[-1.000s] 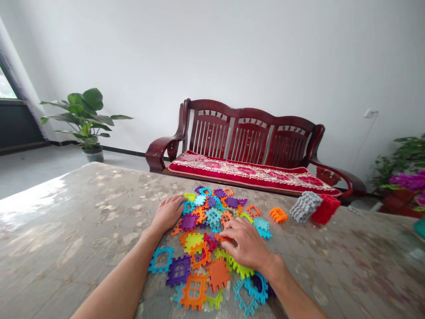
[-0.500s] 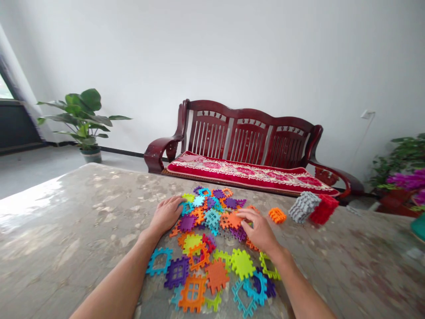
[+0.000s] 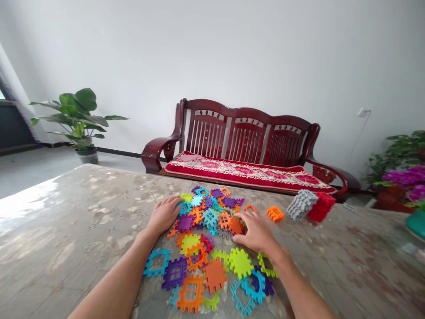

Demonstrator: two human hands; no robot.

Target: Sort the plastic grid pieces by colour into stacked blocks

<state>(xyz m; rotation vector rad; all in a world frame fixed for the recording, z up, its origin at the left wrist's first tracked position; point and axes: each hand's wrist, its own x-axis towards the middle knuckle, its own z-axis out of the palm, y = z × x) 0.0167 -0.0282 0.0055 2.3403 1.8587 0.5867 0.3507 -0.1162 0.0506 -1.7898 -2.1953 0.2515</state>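
Many colourful notched plastic building tiles lie in a loose heap on the table. My left hand rests at the heap's left edge, fingers stretched out, fingertips beside a blue tile and holding nothing. At the right of the heap, my right hand has its thumb and fingers around an orange tile, which looks tilted. Just left of that tile are an orange window tile and a teal window tile. Nearer me lie a lime tile, a purple window tile and an orange window tile.
Right of the heap stand a small orange stack, a grey stack and a red stack of tiles. A wooden bench is behind the stone-patterned table. Purple flowers stand at far right.
My right thumb has shifted left and lower, and the orange tile has moved slightly towards me and tilted. My left hand stays in place; the view has turned slightly.
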